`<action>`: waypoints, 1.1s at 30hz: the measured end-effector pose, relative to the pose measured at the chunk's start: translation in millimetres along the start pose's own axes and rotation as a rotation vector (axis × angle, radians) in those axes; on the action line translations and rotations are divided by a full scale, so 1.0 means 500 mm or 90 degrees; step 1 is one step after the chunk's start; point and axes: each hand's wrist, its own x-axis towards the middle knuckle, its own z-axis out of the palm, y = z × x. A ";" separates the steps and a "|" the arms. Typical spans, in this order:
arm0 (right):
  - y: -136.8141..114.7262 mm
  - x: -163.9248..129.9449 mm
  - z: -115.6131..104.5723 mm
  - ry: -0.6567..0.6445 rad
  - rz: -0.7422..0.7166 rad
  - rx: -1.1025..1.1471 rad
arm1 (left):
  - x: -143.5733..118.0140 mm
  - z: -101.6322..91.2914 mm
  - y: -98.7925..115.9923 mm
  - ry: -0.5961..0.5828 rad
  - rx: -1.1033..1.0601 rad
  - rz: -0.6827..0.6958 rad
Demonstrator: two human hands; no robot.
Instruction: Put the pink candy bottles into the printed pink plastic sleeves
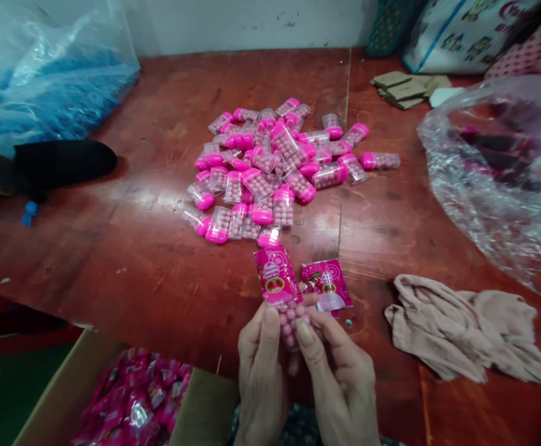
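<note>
Near the front edge of the table, my left hand (261, 362) and my right hand (342, 371) both grip one small clear candy container (290, 323) filled with pink balls. A printed magenta wrapper sleeve (277, 275) covers its far end, hiding the cap. Both thumbs press on the container's near part; most other fingers are behind it. Just beyond my right fingers lie flat printed wrapper sleeves (328, 285). Farther back is a loose pile of candy containers (256, 179) with bright pink caps, none of them wrapped.
An open cardboard box (205, 402) of wrapped containers stands below the table's front left. A crumpled beige cloth (470, 328) and a clear plastic bag (497, 179) lie right. At left are a blue-filled bag (51, 80) and a black-covered object (65, 164); cardboard pieces (404, 90) lie back right.
</note>
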 end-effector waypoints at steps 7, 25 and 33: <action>0.009 0.027 -0.011 -0.086 0.029 0.030 | 0.017 -0.017 -0.014 -0.067 -0.021 0.037; 0.006 0.011 0.020 -0.002 0.013 0.031 | 0.070 -0.080 0.087 -0.100 0.537 0.550; 0.022 0.018 0.025 0.010 0.034 0.072 | 0.062 -0.069 0.042 -0.003 0.547 0.565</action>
